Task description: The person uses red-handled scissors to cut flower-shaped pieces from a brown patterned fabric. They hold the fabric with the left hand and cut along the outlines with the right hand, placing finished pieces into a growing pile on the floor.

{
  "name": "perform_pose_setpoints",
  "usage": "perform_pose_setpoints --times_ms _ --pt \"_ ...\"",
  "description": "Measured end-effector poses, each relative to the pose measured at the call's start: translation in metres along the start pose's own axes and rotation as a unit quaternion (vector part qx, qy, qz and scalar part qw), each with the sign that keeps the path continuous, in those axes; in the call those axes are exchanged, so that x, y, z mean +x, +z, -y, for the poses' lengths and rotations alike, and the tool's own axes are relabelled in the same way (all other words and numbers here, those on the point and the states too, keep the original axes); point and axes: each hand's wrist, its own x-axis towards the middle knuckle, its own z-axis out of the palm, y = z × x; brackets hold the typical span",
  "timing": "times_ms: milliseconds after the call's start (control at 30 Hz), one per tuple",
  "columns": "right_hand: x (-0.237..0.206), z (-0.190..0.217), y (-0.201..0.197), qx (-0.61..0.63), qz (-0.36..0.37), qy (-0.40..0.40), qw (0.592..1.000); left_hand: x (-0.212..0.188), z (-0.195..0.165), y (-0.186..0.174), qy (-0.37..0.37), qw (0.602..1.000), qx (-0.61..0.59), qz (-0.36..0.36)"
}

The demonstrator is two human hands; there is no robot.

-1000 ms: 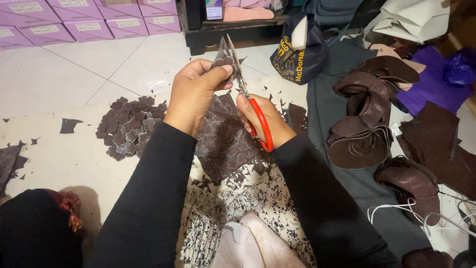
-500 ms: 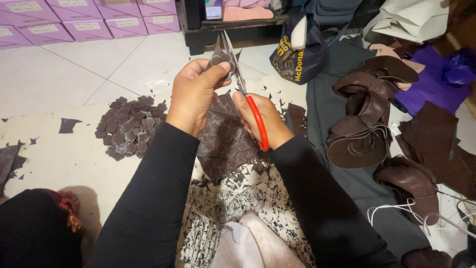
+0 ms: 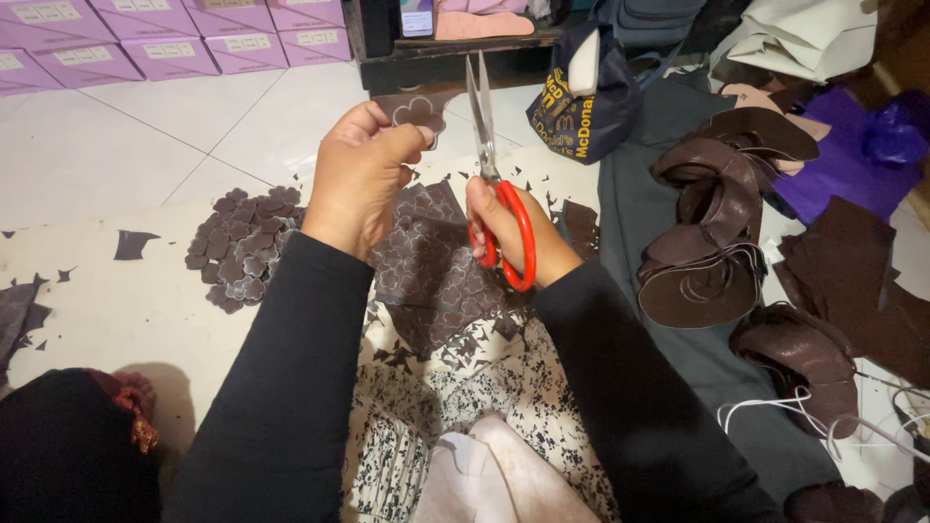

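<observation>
Left hand (image 3: 363,174): raised above the lap with fingers curled shut; a small brown flower-shaped cutout (image 3: 418,113) is pinched at the fingertips, held high so that its scalloped edge is presented to the blades.
Right hand (image 3: 504,232): closed through the red loop handles of the scissors (image 3: 489,165); the blades are pointed up and away, drawn nearly together, just right of the cutout.
Brown sheet (image 3: 436,271): draped over the lap below both hands, marked with rows of flower outlines; it appears to be kept there as stock within easy reach.
Pile of cutouts (image 3: 242,242): gathered on the pale mat (image 3: 116,310) on the floor to the left, near the left forearm, judged to be finished pieces set apart from the offcuts.
Scraps (image 3: 131,242): scattered dark offcuts are seen across the mat and the patterned cloth (image 3: 465,387) on the lap.
Shoe uppers (image 3: 717,242): heaped brown pieces are laid on grey cloth at the right, well apart from the hands.
Far side: pink boxes (image 3: 145,44) are stacked against the wall; a dark bag (image 3: 581,107) is stood beside a low shelf.
Hidden or unclear: whether the blades touch the cutout cannot be told; most of the cutout is covered by the left fingers; the sheet's near edge is lost under the sleeves; the items at far right are cut off.
</observation>
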Motion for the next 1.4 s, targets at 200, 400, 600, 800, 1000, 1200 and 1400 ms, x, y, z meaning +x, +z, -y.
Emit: perform_pose_setpoints --times_ms 200,400,600,800,1000,1200,1400 --pt "-0.006 -0.004 0.0 -0.025 0.046 -0.019 0.998 0.001 0.004 -0.002 0.01 0.996 0.088 -0.018" --pt "-0.003 -0.007 0.0 -0.054 0.063 -0.024 0.996 -0.001 0.004 -0.003 0.026 0.988 0.148 -0.028" --pt "-0.003 -0.006 -0.003 -0.04 0.029 -0.007 0.999 0.002 0.004 -0.001 0.035 0.996 0.079 -0.028" --pt "-0.006 -0.005 -0.001 -0.141 0.043 0.007 0.989 -0.001 0.005 -0.003 0.04 0.994 0.098 0.007" --pt "-0.003 -0.003 -0.005 -0.18 0.04 0.029 0.982 0.003 0.004 -0.002 0.102 0.991 0.081 -0.02" --pt "-0.005 -0.01 -0.007 -0.173 0.066 0.023 0.983 0.003 0.002 -0.008 0.098 0.992 0.059 -0.051" --pt "-0.001 -0.012 -0.005 -0.125 0.075 -0.004 0.989 0.001 0.007 -0.001 0.049 0.995 0.082 0.012"
